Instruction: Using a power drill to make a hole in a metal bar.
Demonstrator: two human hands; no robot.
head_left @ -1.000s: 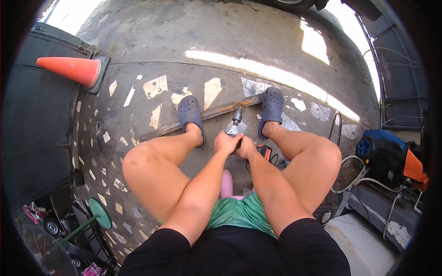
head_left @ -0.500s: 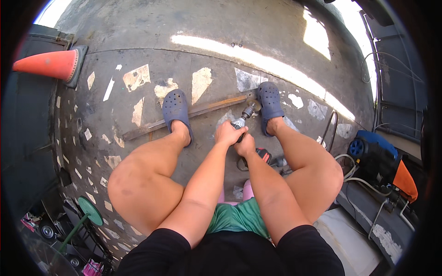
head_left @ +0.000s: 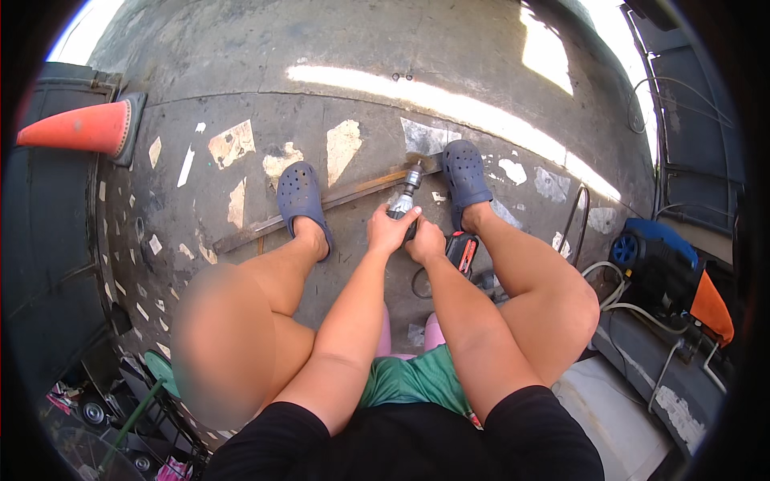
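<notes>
Both of my hands are closed on a cordless drill (head_left: 412,183) between my knees. My left hand (head_left: 388,231) wraps the silver and dark front of its body, and my right hand (head_left: 426,242) grips the handle behind it. A red and black battery (head_left: 463,250) shows beside my right wrist. At the chuck's far end a round wire brush (head_left: 418,159), blurred, meets or hovers over a metal bar (head_left: 341,196); actual contact is hard to make out. The bar lies slantwise on the ground, brownish toward its right end, crossing by my two clogs (head_left: 303,192).
An orange traffic cone (head_left: 84,128) lies on its side at the far left. To the right are a blue and black machine (head_left: 656,248), a hose (head_left: 609,293) and an orange cloth (head_left: 711,309). A green round-ended stand (head_left: 160,371) is at lower left. Paint patches mark the floor.
The drill and both hands have shifted left, taking the wire brush from the bar's right end near the right clog to farther along the bar. More of the battery shows.
</notes>
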